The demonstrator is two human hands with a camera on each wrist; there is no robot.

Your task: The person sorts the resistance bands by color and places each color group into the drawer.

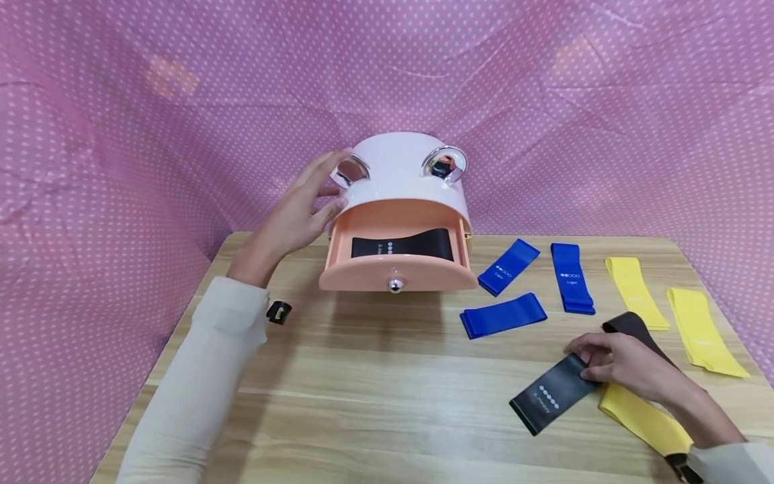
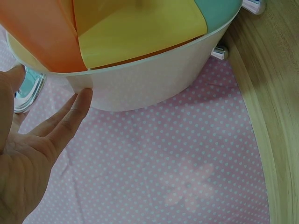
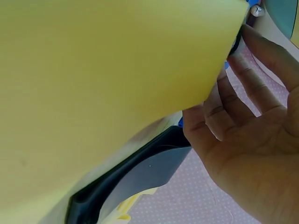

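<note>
My left hand [image 1: 293, 208] rests against the left side of a white drawer box [image 1: 399, 168], its fingers extended beside a silver ear-shaped piece and its thumb by the front edge. The left wrist view has fingertips [image 2: 85, 95] at the white wall. The box's peach drawer [image 1: 357, 277] is pulled out, with a black resistance band [image 1: 420, 243] inside. Over on the right, my right hand [image 1: 629, 366] pinches the upper end of a black X-Heavy resistance band [image 1: 547, 396]. Under that hand lie another black band [image 1: 625, 324] and a yellow band [image 1: 641, 418].
Three blue bands [image 1: 509, 267] lie right of the drawer, and two yellow bands [image 1: 637, 292] lie farther right. A small black object [image 1: 279, 312] sits by the left sleeve. Pink dotted cloth [image 1: 387, 74] surrounds the wooden table [image 1: 375, 403].
</note>
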